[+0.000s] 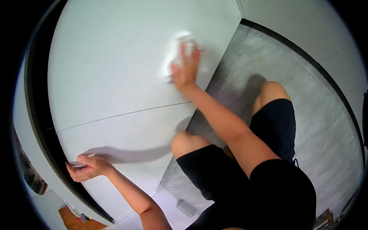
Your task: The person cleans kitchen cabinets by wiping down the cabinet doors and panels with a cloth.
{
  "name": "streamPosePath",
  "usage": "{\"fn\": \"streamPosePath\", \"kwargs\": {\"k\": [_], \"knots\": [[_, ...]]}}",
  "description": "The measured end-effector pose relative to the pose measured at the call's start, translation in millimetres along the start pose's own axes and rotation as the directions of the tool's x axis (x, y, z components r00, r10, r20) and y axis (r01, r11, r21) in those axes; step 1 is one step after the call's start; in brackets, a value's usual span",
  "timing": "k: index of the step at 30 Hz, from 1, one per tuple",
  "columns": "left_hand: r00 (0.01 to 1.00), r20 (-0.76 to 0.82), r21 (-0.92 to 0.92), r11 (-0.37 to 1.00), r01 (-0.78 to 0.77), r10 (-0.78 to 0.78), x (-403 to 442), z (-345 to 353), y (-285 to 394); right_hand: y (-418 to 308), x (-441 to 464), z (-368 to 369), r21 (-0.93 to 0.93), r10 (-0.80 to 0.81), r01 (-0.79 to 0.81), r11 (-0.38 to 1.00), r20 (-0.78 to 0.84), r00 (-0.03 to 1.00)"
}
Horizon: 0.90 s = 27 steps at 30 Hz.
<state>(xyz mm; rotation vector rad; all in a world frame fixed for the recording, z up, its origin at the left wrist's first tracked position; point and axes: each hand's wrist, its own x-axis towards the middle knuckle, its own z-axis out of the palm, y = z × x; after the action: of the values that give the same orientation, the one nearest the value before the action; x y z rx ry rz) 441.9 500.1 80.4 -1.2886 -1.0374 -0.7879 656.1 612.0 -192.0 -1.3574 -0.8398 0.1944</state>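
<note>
My right hand (186,67) presses a white cloth (171,61) flat against a large white panel (115,65). Motion blurs the hand and the cloth somewhat, and part of the cloth is hidden under the palm and fingers. Lower left, my left hand (88,168) is at the panel's edge beside a dark frame strip (42,126). Its thumb stands apart from the slightly bent fingers, and nothing shows in it.
A thin seam crosses the white panel below my right hand. My bent knees stand over a grey floor (318,126) with a dark border strip (306,55). A small grey block (186,207) lies on pale tiles. Beyond the frame is a brown board (73,220) with small coloured items.
</note>
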Motion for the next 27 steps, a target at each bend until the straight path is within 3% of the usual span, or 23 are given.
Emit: {"fn": "streamPosePath", "kwargs": {"k": [1, 3, 4, 6, 9, 10, 12, 14, 15, 17, 19, 20, 22, 25, 27], "knots": [[1.0, -0.009, -0.023, 1.0, -0.008, 0.008, -0.2, 1.2, -1.8, 26.6, -5.0, 3.5, 0.032, 0.17, -0.168, 0.985, -0.047, 0.984], [0.999, -0.031, -0.07, 0.997, -0.026, 0.024, -0.9, 3.2, -4.1, 88.4, -10.0, 20.0, -0.1, 0.324, -0.338, 0.936, -0.134, 0.937], [1.0, -0.021, -0.055, 0.998, -0.018, 0.017, -1.1, 2.1, -3.5, 99.1, 1.8, 16.8, 0.0, 0.553, -0.56, 0.828, -0.16, 0.818], [1.0, -0.012, -0.022, 1.0, 0.002, -0.003, -0.3, 1.9, -1.8, 106.2, 27.2, 9.0, 0.204, 0.889, -0.866, 0.457, -0.125, 0.44], [1.0, -0.013, -0.041, 0.999, 0.027, -0.028, -0.6, 0.1, 1.7, 95.1, 67.5, 4.1, 0.301, 0.965, -0.923, 0.24, 0.028, 0.26], [1.0, -0.013, -0.058, 0.998, 0.028, -0.028, -0.7, -0.5, 2.7, 67.8, 79.1, -4.5, 0.216, 0.88, -0.859, 0.465, -0.002, 0.475], [1.0, -0.006, -0.08, 0.997, 0.02, -0.021, 0.1, -1.7, 3.3, 22.5, 94.6, 8.0, -0.016, 0.485, -0.488, 0.873, -0.101, 0.869], [1.0, 0.0, -0.106, 0.994, 0.016, -0.016, 2.4, -1.7, 3.2, -73.5, 107.6, -1.7, 0.099, 0.067, -0.051, 0.994, -0.16, 0.985], [1.0, -0.002, -0.094, 0.995, 0.025, -0.026, 2.2, -2.1, 0.3, -117.3, 111.0, -6.5, 0.048, -0.112, 0.118, 0.992, -0.107, 0.988], [0.999, -0.001, -0.082, 0.996, 0.041, -0.042, 0.4, -2.2, 1.3, -171.5, 115.1, -14.9, 0.175, -0.443, 0.439, 0.881, -0.017, 0.896], [0.998, 0.012, -0.069, 0.996, 0.059, -0.058, -1.7, -3.4, -0.5, -186.1, 116.9, -8.0, 0.24, -0.595, 0.597, 0.765, -0.091, 0.799], [0.998, 0.016, -0.061, 0.996, 0.065, -0.064, -1.7, -2.5, -1.2, -175.1, 123.2, -8.1, 0.178, -0.638, 0.64, 0.747, -0.075, 0.766], [0.997, -0.031, -0.046, 0.997, 0.07, -0.071, 2.0, -1.0, 6.5, -136.9, 127.7, -11.0, 0.084, -0.563, 0.563, 0.822, -0.024, 0.826], [0.996, -0.039, -0.039, 0.996, 0.082, -0.084, -0.9, 1.1, 3.3, -41.0, 115.2, -10.1, -0.016, -0.083, 0.082, 0.997, -0.138, 0.987], [0.996, -0.002, -0.044, 0.995, 0.088, -0.089, -2.1, 0.0, 2.1, 56.0, 97.7, 3.4, 0.084, 0.33, -0.319, 0.944, -0.247, 0.911]]}}
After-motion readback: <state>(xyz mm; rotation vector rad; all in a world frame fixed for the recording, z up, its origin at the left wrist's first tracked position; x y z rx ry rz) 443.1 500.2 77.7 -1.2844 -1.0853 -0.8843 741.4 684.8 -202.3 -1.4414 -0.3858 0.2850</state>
